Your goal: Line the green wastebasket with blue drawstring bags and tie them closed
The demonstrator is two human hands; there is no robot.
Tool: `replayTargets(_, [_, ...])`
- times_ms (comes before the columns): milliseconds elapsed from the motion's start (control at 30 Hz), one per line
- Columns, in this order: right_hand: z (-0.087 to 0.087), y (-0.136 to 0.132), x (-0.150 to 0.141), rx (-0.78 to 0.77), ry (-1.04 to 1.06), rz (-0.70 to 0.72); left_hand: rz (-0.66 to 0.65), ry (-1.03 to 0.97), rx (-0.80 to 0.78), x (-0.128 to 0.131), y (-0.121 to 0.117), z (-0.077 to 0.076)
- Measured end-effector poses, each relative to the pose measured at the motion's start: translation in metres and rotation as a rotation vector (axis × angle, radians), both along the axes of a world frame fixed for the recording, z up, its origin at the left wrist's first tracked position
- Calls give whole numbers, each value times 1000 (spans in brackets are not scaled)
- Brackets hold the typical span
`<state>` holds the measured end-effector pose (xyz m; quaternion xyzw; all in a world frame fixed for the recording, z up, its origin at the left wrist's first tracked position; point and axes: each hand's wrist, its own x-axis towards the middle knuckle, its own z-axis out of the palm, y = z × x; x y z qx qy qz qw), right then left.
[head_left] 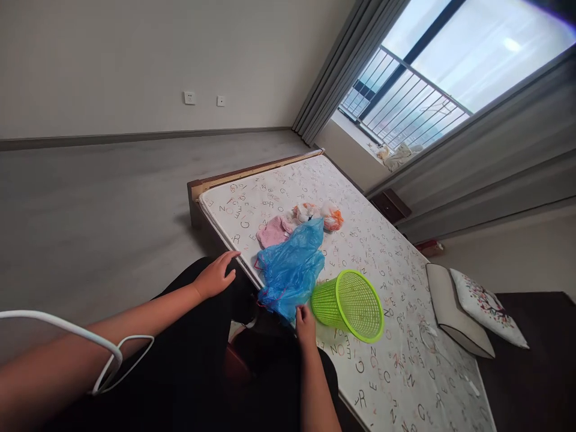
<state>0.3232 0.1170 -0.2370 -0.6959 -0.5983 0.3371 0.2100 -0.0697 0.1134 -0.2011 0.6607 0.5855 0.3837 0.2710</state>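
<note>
A crumpled blue plastic bag lies spread over the near edge of the mattress. My right hand is closed at the bag's lower right edge, its fingers pinching the plastic. Over my left thigh, my left hand has its fingers stretched out and holds nothing; a gap separates it from the bag. A bright green mesh wastebasket lies on its side just right of the bag, its round mouth facing right. Behind the bag are a pink cloth and some white and orange plastic bags.
The letter-printed mattress sits in a wooden bed frame. Cushions rest by the dark headboard on the right. A white cable loops across my left forearm. Grey curtains flank the window at the back.
</note>
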Motion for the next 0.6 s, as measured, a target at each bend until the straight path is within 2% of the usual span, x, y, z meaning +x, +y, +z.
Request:
replayTargets(100, [-19, -20, 27, -141, -14, -12, 2, 3, -42, 1, 2, 4])
replayTargets(233, [-37, -6, 42, -167, -67, -81, 10, 18, -66, 2, 8, 7])
replayTargets(367, [-49, 6, 32, -150, -120, -76, 13, 54, -74, 0, 12, 4])
replayTargets(467, [-51, 8, 15, -154, -141, 27, 34, 72, -95, -3, 13, 3])
replayTargets(600, [-52, 5, 1, -232, -143, 125, 49, 134, -140, -5, 13, 7])
